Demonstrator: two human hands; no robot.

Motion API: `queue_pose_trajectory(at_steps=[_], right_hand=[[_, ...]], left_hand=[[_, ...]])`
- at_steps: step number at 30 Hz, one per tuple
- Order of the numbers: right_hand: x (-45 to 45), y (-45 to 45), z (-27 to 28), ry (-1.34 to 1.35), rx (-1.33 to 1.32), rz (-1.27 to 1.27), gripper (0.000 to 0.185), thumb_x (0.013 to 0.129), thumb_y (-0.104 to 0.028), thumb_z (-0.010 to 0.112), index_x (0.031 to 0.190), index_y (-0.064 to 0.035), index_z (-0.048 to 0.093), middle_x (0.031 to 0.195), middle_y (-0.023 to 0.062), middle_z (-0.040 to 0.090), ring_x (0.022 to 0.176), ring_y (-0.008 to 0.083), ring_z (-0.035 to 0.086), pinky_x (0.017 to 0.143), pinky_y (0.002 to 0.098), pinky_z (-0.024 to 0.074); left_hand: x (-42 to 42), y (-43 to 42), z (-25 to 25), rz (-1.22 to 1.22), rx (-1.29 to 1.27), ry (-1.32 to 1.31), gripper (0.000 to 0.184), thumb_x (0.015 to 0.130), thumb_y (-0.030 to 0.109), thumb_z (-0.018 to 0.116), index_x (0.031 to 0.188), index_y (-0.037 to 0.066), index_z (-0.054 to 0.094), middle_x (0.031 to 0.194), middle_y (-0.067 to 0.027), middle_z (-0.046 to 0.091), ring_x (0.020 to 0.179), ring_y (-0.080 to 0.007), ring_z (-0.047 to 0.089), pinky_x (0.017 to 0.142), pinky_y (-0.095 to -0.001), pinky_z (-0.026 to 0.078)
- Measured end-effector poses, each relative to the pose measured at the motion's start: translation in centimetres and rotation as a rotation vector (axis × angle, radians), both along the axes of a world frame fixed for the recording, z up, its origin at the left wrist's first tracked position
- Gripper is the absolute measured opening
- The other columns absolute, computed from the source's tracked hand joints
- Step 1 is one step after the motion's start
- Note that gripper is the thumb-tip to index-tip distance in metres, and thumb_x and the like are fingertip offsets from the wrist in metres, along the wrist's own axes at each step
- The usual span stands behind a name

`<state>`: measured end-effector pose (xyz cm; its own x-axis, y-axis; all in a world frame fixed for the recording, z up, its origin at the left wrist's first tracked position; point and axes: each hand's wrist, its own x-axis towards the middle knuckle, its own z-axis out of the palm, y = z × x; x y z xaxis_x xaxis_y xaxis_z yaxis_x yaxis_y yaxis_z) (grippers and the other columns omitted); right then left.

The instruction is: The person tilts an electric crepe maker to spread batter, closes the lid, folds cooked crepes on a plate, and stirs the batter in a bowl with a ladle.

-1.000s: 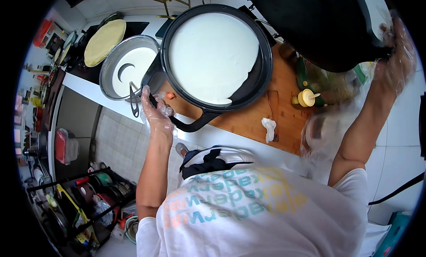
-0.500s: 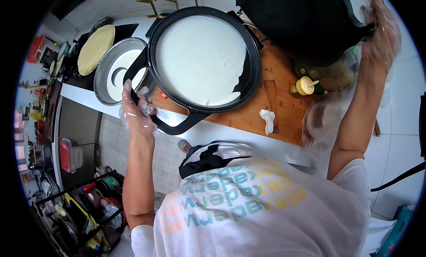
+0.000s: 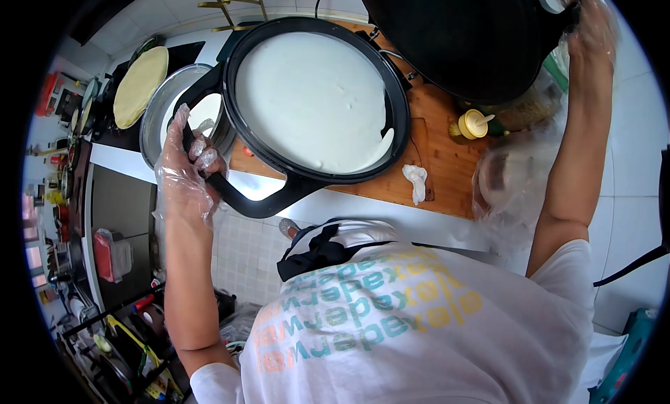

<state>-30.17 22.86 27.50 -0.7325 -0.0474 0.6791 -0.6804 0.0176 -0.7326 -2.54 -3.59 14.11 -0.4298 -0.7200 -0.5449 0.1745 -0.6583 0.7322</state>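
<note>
Griddle pan (image 3: 399, 114) looks heavy with runny batter (image 3: 310, 100), best held where the left hand (image 3: 185, 165) wraps its handle (image 3: 255, 206), the right hand (image 3: 592, 33) clasping the lid (image 3: 453, 41).

A kitchen, by its black pan (image 3: 403, 114), metal bowl (image 3: 150, 132) and wooden board (image 3: 450, 184).

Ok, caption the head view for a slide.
Left hand gripping the looped handle of a black pan, right hand holding the open lid, white batter over most of the pan.
</note>
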Motion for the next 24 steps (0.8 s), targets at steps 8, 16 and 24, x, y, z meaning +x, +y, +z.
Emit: queue_pose_trajectory(at_steps=[8, 16, 24], right_hand=[[-0.9, -1.1, 1.2, 0.055, 0.134, -0.028, 0.021, 0.073, -0.028, 0.067, 0.068, -0.0099, 0.058, 0.057, -0.0037, 0.042, 0.051, 0.0078, 0.035, 0.048, 0.0232, 0.0283], [-2.9, -2.6, 2.2, -0.039, 0.163, 0.072, 0.02, 0.074, -0.026, 0.066, 0.071, -0.0067, 0.061, 0.058, -0.0029, 0.043, 0.051, 0.008, 0.037, 0.048, 0.0228, 0.0297], [-3.7, -3.8, 3.4, -0.048, 0.222, 0.124, 0.018, 0.074, -0.024, 0.066, 0.077, -0.0058, 0.064, 0.06, -0.0023, 0.046, 0.053, 0.0086, 0.038, 0.05, 0.0237, 0.0313]], left_hand=[[0.2, -0.2, 1.2, -0.068, 0.12, 0.129, 0.029, 0.078, 0.025, 0.066, 0.074, 0.002, 0.049, 0.052, 0.0009, 0.038, 0.04, -0.0063, 0.031, 0.034, -0.0172, 0.026], [1.4, -0.1, 1.2, -0.088, 0.298, 0.188, 0.029, 0.086, 0.024, 0.056, 0.071, 0.003, 0.045, 0.053, 0.0033, 0.033, 0.041, -0.0049, 0.029, 0.035, -0.0175, 0.026], [2.5, 0.3, 2.6, -0.073, 0.376, 0.299, 0.03, 0.088, 0.024, 0.053, 0.07, 0.003, 0.041, 0.053, 0.002, 0.032, 0.041, -0.0054, 0.03, 0.034, -0.0176, 0.029]])
